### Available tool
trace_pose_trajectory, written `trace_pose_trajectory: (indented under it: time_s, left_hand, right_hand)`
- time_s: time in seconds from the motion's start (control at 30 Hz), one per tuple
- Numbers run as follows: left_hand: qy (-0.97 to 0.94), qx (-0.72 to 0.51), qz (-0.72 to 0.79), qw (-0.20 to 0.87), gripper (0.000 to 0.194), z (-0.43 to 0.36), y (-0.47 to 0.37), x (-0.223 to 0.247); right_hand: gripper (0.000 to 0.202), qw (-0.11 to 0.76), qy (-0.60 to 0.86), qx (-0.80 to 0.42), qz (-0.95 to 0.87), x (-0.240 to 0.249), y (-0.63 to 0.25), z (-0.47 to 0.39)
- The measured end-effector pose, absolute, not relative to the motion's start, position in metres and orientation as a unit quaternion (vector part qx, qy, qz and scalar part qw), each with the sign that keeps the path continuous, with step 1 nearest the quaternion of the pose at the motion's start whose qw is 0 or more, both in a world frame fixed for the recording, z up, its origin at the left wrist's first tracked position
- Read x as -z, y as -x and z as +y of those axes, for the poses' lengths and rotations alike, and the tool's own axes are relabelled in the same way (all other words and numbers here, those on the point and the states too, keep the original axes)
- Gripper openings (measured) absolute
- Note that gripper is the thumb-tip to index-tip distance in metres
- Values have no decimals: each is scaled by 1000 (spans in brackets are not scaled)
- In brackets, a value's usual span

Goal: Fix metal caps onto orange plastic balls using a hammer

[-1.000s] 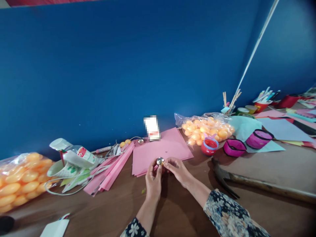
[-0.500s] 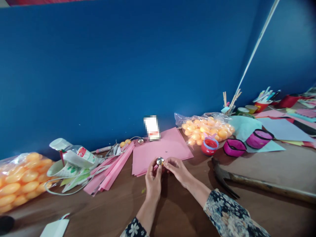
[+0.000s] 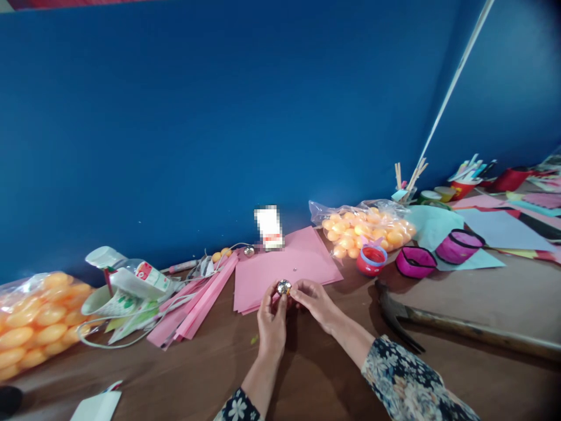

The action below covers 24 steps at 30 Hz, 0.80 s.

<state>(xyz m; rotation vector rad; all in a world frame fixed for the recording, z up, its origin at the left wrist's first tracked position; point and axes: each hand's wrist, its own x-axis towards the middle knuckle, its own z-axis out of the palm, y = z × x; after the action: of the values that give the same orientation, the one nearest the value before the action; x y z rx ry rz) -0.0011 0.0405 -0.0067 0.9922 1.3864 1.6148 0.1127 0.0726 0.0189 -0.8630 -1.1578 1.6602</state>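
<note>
On the brown table point(image 3: 193, 374), a hammer point(image 3: 464, 324) lies right of the pink sheets point(image 3: 284, 266). Next in size, the left hand point(image 3: 272, 321) has its thumb and fingers nearly closed around a small ball; the right hand point(image 3: 318, 301) pinches in at its right side, fingertips close together. Smallest, the silvery ball point(image 3: 283, 287) looks round, shiny and mirror-like, with a yellowish patch low on its right, held at the sheets' near edge.

A blue wall point(image 3: 197, 117) rises behind a brown table point(image 3: 184, 380)
</note>
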Motion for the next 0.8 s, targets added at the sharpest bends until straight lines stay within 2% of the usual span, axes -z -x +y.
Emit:
trace_pose_trajectory:
  time_s: [0.37, 0.6, 0.8]
  left_hand:
    - [-404, -624, 550, 381, 44, 41, 2, 7]
    - [-402, -632, 547, 374, 45, 40, 1, 6]
    - [-401, -621, 549, 391, 45, 41, 3, 10]
  right_hand:
    - [23, 461, 348, -681, -450, -16, -112, 74]
    - [35, 477, 363, -685, -414, -14, -111, 74]
    - [35, 468, 349, -689, -429, -14, -112, 75]
